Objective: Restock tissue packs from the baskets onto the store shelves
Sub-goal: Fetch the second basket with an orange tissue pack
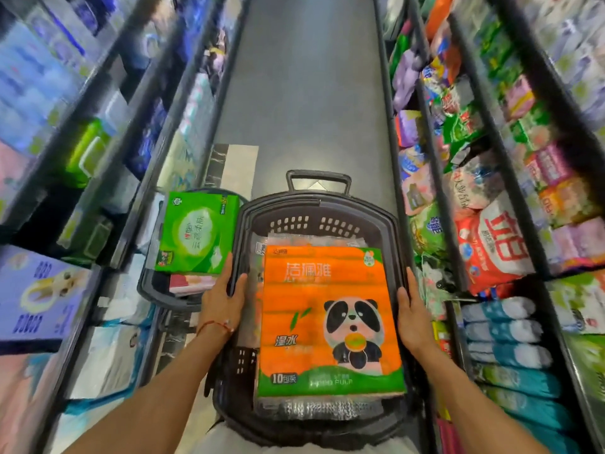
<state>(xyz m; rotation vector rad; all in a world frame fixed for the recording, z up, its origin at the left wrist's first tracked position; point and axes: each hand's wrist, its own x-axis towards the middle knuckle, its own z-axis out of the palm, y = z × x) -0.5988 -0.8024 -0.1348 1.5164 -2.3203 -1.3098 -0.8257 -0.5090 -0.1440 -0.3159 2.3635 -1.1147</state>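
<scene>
While left hand (226,298) and right hand (411,311) clasp the basket (314,204) rim, its orange panda-printed pack (327,319) lies flat.

Glossy plastic-wrapped orange tissue pack (330,319), matt dark plastic basket (314,221) — perforated walls, smooth grey floor (307,93)

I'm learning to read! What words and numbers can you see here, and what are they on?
"10包装": bottom left of the orange panda tissue pack in the dark basket.
"湿水": same pack, left of the panda.
"PULP": its green bottom band; the word before it is blurred.
"立白": red and white bag on the right.
Green tissue pack and everything else: too blurred to read.
</scene>
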